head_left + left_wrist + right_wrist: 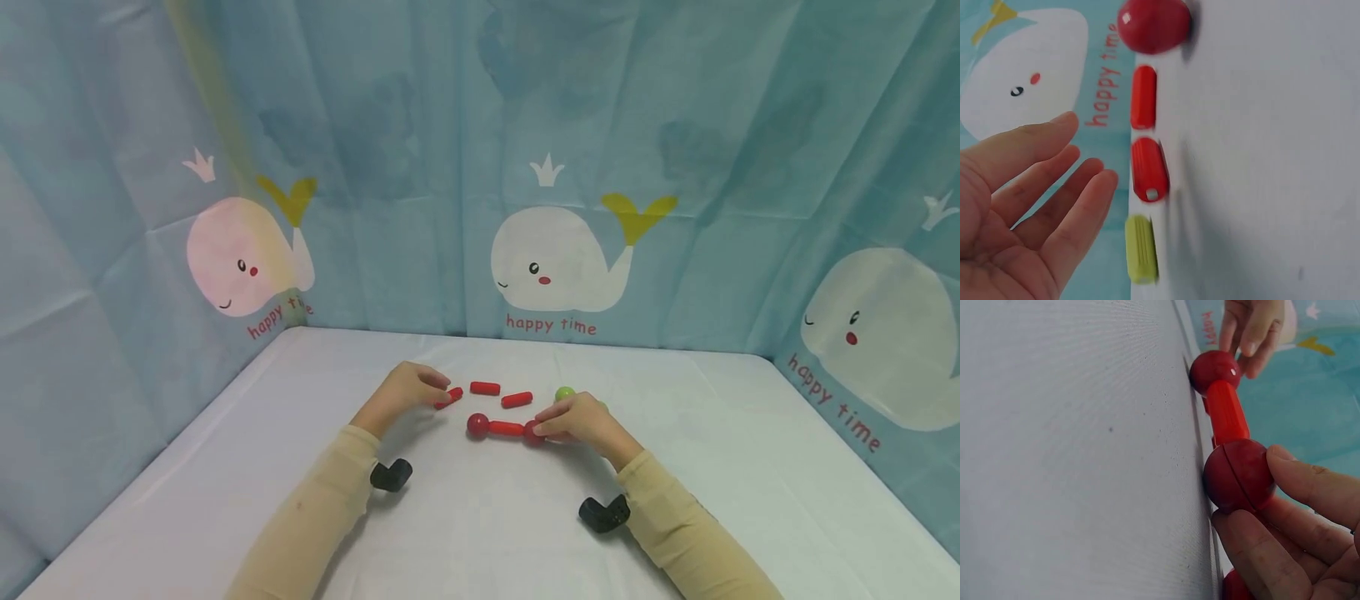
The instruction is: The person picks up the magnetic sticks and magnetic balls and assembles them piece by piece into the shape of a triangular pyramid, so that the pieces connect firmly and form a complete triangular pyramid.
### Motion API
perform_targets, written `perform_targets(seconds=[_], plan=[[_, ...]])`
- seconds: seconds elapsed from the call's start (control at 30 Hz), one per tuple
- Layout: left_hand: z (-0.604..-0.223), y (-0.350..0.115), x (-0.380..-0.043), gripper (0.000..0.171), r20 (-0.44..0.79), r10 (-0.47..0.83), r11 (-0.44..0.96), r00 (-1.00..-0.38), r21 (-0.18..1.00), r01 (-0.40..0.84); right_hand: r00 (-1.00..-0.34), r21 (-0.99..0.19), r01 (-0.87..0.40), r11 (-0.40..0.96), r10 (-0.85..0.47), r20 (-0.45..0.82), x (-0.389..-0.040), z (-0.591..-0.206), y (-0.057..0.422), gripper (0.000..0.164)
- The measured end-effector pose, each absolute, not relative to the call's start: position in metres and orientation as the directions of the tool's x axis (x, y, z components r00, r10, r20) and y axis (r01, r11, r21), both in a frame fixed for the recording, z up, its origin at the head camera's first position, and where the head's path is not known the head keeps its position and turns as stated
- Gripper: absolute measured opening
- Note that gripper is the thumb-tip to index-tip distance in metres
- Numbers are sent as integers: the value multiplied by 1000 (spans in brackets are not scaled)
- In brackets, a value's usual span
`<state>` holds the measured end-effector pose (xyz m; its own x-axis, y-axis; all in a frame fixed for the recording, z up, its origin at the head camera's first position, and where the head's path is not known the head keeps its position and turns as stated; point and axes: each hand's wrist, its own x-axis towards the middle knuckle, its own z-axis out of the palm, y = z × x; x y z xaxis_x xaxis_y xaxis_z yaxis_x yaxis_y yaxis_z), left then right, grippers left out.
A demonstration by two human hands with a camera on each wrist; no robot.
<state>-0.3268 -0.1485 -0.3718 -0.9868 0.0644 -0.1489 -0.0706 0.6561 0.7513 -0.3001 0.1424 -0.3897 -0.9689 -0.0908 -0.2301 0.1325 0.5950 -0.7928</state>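
My right hand point(581, 419) pinches a dark red ball point(1239, 475) between thumb and fingers. That ball sits at one end of a ridged red rod point(1227, 412), with a second dark red ball point(1215, 372) at the other end. Over at the left, my left hand point(412, 390) hovers by a loose red rod point(448, 398). Its fingers point(1088, 219) are spread and relaxed, with nothing between them in the left wrist view. Two more red rods point(485, 388) point(517, 400) lie behind the ball-and-rod piece.
A green ball point(565, 392) lies behind my right hand, with another green piece point(602, 407) partly hidden by it. The left wrist view also shows a yellow-green rod point(1141, 250). A whale-print curtain point(465, 167) stands behind the white table point(480, 517).
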Motion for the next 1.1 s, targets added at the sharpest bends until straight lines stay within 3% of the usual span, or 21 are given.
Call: perform_targets(seconds=[0.73, 1.1], plan=[[-385, -147, -344, 26, -222, -38, 649, -974, 736, -193, -952, -807, 81, 585, -195, -237, -297, -385, 146, 22], [-391, -146, -344, 20, -189, -29, 685, -982, 712, -157, -933, -781, 38, 623, -258, -251, -295, -385, 149, 21]])
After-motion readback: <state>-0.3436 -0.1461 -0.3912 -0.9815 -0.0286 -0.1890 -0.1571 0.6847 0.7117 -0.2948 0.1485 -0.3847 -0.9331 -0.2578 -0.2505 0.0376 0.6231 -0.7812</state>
